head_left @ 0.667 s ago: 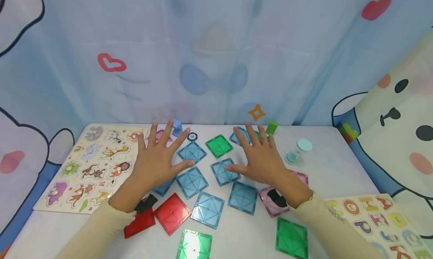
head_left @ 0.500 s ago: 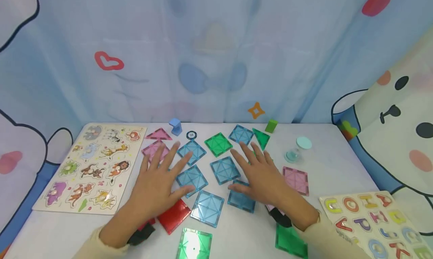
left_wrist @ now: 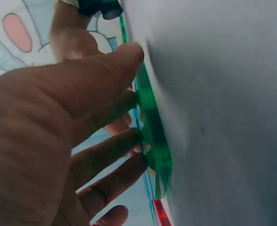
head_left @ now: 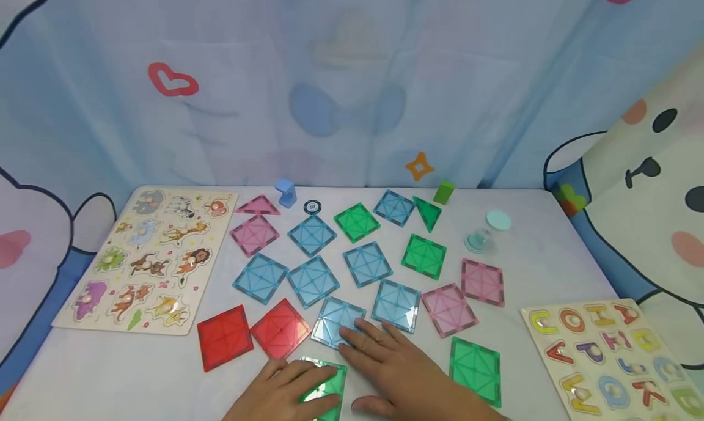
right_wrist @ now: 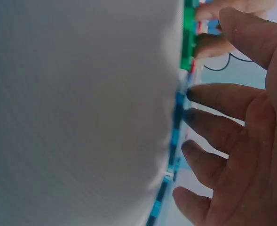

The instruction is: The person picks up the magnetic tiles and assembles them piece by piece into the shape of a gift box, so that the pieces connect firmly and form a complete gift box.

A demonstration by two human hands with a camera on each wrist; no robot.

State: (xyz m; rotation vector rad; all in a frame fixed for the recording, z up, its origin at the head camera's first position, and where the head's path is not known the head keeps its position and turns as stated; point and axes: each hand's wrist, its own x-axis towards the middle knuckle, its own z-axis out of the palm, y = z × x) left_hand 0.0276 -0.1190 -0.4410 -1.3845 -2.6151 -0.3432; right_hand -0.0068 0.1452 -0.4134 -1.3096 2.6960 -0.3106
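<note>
At the near edge of the head view, my left hand (head_left: pixel 286 393) lies over a clear green square magnetic tile (head_left: pixel 334 384). Its fingertips touch the face of this green tile (left_wrist: pixel 153 125) in the left wrist view, with the thumb by its edge. My right hand (head_left: pixel 409 375) is just to the right, fingers spread and fairly straight. Those fingertips reach the near corner of a clear blue square tile (head_left: pixel 333 316); the right wrist view shows them right at a blue tile's edge (right_wrist: pixel 177 113). Neither hand grips anything. Two red tiles (head_left: pixel 280 329) lie to the left.
Several more blue, pink and green tiles (head_left: pixel 423 256) spread across the white table. An animal puzzle board (head_left: pixel 214 250) lies left, a letter puzzle board (head_left: pixel 599 372) right. Toward the back stand a small hourglass-like item (head_left: pixel 486 231), a blue block (head_left: pixel 286 193) and a green block (head_left: pixel 444 192).
Both hands have come down and back toward me from above the middle tiles, drawing closer together. The left now touches the near green tile; the right reaches the near blue tile.
</note>
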